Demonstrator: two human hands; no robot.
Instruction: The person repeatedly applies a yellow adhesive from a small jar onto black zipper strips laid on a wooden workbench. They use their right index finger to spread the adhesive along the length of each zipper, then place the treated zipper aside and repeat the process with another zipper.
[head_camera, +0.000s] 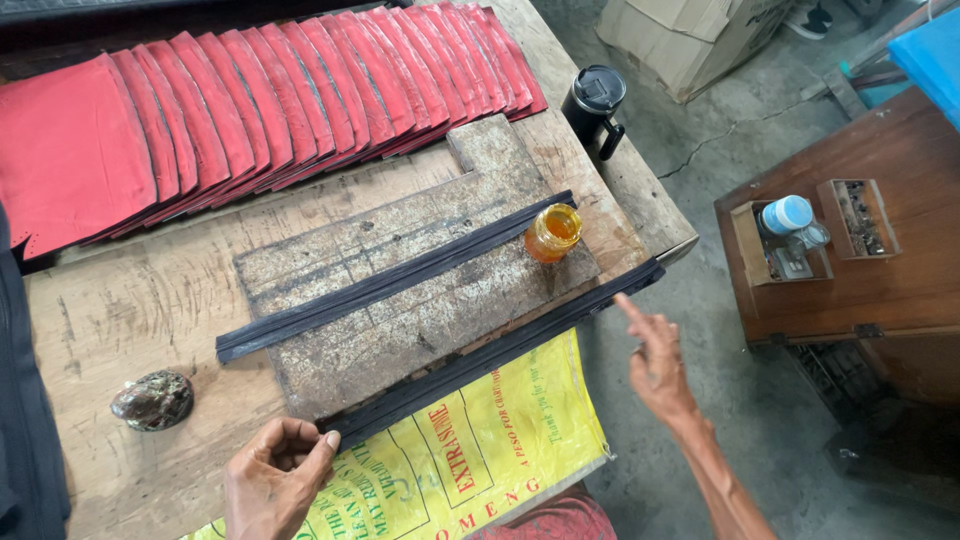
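My left hand (272, 478) pinches the near end of a long black strip (500, 348) that lies along the front edge of a worn wooden board (400, 300). My right hand (655, 358) hovers just past the strip's far end, fingers apart, index finger pointing at it, holding nothing. A second black strip (390, 280) lies diagonally across the board. A small open jar of orange-yellow liquid (552, 232) stands on the board near its right end.
Several overlapping red pieces (250, 100) are fanned along the bench's far side. A dark shiny stone (152, 400) sits at the left. A yellow printed sack (470, 450) lies at the front. A black mug (594, 104) stands at the bench's right edge; a brown wooden table (900, 270) stands beyond.
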